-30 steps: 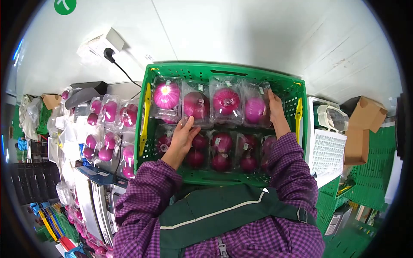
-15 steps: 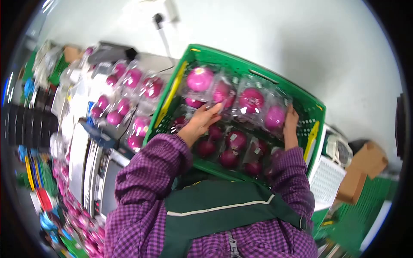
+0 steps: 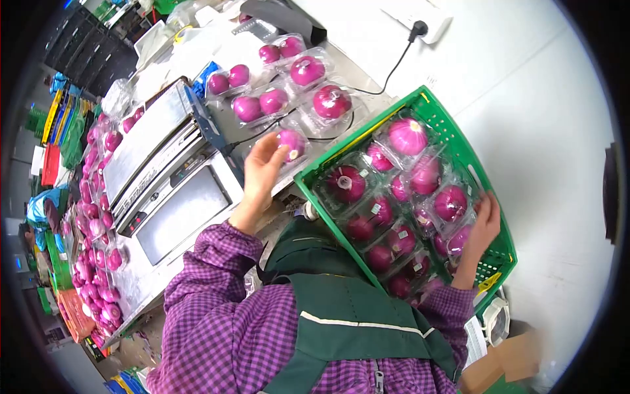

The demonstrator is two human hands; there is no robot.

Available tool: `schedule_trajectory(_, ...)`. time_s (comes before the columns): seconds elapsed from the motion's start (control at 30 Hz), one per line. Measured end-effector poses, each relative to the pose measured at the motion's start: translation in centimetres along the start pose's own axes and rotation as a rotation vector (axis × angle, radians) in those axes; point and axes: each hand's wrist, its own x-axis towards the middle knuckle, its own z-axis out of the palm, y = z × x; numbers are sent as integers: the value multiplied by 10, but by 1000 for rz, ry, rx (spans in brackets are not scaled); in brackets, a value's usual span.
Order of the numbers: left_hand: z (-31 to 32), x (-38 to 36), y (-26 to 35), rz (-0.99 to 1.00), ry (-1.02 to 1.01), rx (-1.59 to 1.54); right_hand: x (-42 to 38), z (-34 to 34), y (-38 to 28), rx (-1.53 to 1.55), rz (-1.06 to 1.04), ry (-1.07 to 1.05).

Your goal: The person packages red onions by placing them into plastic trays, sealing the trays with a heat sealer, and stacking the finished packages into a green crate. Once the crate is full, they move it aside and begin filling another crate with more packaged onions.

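Note:
My left hand (image 3: 264, 169) is out over the worktop, its fingers loosely bent and apart. Its fingertips overlap the edge of a clear plastic pack with a red onion (image 3: 291, 143). Inside the green crate (image 3: 338, 231), my right hand (image 3: 482, 226) lies between the crate's far wall and an onion pack (image 3: 461, 240), fingers against the pack's side. Rows of clear packs of red onions fill much of the crate, in a lower layer and an upper row along the far side. A single-onion pack (image 3: 408, 136) sits at the upper row's left end.
Several more onion packs (image 3: 261, 105) stand on the worktop left of the crate. A silver machine (image 3: 177, 184) with a flat plate is beside them, and loose onions (image 3: 95, 289) are piled beyond. A black cable (image 3: 394, 69) runs from a wall socket. Cardboard (image 3: 502, 361) lies lower right.
My left hand has left the crate and moved left to the onion pack on the worktop. My right hand stays at the crate's right end. The view has turned left.

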Motion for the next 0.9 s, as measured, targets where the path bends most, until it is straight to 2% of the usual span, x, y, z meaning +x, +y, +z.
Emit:
schedule_trajectory(0.07,-31,14,-26,-52,204,144,-4,55,-55,99,-9,-330)
schedule_trajectory(0.1,-45,21,-43,-65,235,183,-1,88,-60,65,-153,-481)
schedule_trajectory(0.17,-59,31,-67,-84,265,218,-10,156,-95,196,-83,-894)
schedule_trajectory(0.23,-63,36,-78,-239,332,116,-16,230,-102,79,-297,-1151)
schedule_trajectory(0.27,-63,41,-85,-243,326,115,-19,274,-90,-8,-382,-1226)
schedule_trajectory(0.3,-63,46,-91,-326,354,121,-19,309,-88,-182,-365,-1350)
schedule_trajectory(0.33,-63,53,-100,-408,383,129,-23,338,-89,-446,-490,-1351)
schedule_trajectory(0.37,-70,62,-122,-450,341,24,-27,367,-79,-622,-519,-1354)
schedule_trajectory(0.4,-64,58,-101,-495,299,-159,-31,376,-84,-681,-431,-1397)
schedule_trajectory(0.47,-63,60,-98,-514,360,-163,-42,387,-90,-603,-18,-1519)
schedule_trajectory(0.57,-68,52,-90,-537,226,-270,-44,389,-102,-740,-65,-1611)
schedule_trajectory(0.6,-70,51,-81,-538,215,-263,-46,386,-104,-735,-55,-1603)
schedule_trajectory(0.67,-63,47,-70,-523,285,-309,-50,363,-103,-602,-399,-1319)
schedule_trajectory(0.7,-75,48,-84,-418,162,-452,-54,347,-108,-477,-512,-1177)
schedule_trajectory(0.73,-82,47,-76,-400,94,-508,-53,330,-131,-461,-494,-1226)
schedule_trajectory(0.77,-83,42,-39,-348,-85,-523,-55,310,-144,-357,-613,-1060)
schedule_trajectory(0.8,-83,32,-5,-365,-84,-469,-56,286,-167,-267,-622,-933)
schedule_trajectory(0.83,-80,28,17,-249,-185,-471,-49,264,-187,-170,-591,-953)
schedule_trajectory(0.9,-90,26,39,-169,-374,-449,-45,233,-209,79,-721,-745)
